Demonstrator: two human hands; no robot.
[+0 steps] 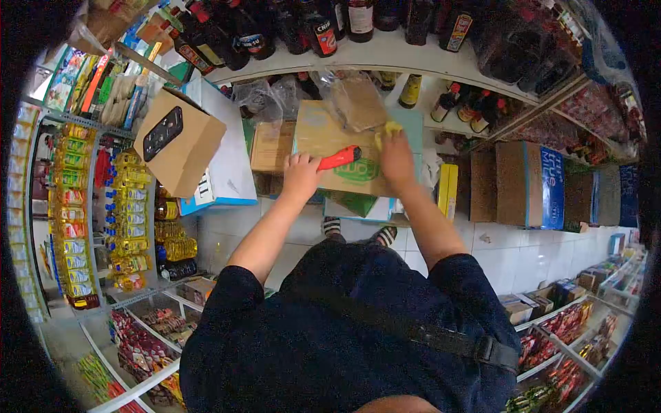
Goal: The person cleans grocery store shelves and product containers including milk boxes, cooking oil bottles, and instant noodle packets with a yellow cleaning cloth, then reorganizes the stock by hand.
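My left hand (pixel 301 176) is closed at the near left part of a cardboard box (pixel 313 131). From its thumb side a red tool with a black end (pixel 341 158) sticks out to the right, over the box top. Over the right side of the box, my right hand (pixel 398 160) is closed, palm down. A small yellow thing (pixel 392 128) shows at its fingertips, its kind unclear. Green print (pixel 357 172) marks the box top between my hands. A clear plastic bag (pixel 351 96) lies across the far part of the box.
Dark sauce bottles (pixel 322 31) line the shelf (pixel 385 56) ahead. At left stand a tilted open carton (pixel 182 141) and yellow oil bottles (pixel 131 213). A yellow box (pixel 447 189) and milk cartons (pixel 527 186) are at right. My sandalled feet (pixel 332 226) are on the tiled floor.
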